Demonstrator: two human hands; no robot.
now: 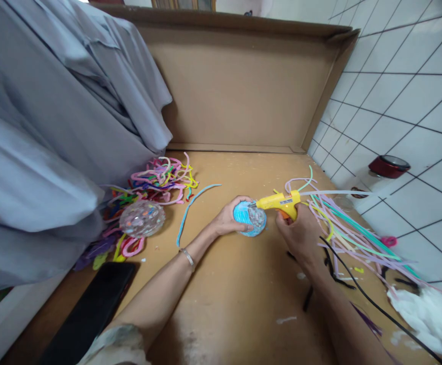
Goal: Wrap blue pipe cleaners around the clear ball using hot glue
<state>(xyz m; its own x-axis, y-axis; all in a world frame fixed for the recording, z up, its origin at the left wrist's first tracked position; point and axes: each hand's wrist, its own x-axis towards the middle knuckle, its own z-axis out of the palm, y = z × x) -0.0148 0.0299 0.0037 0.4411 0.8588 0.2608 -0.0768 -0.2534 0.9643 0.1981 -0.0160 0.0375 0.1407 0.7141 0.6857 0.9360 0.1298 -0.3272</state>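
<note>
My left hand (231, 217) is closed around a small round object (249, 230), partly wrapped in light blue pipe cleaner, with a clear speckled part showing on its right side. In my right hand (300, 230) is a yellow hot glue gun (282, 202), its nozzle pointing left at the top of the ball. Whether the tip touches cannot be made out. A translucent glue stick (335, 192) sticks out of the gun's back. One loose blue pipe cleaner (189, 210) lies curved on the table, left of my left hand.
A clear ball with coloured specks (142, 218) rests by a heap of tangled pipe cleaners (163, 177). Nearer stands a black phone (91, 309). Straight pipe cleaners (358, 228), a black cord (373, 299), white fluff (430, 314) and a red-lidded jar (388, 166) are rightward. Cardboard (240, 86) stands behind.
</note>
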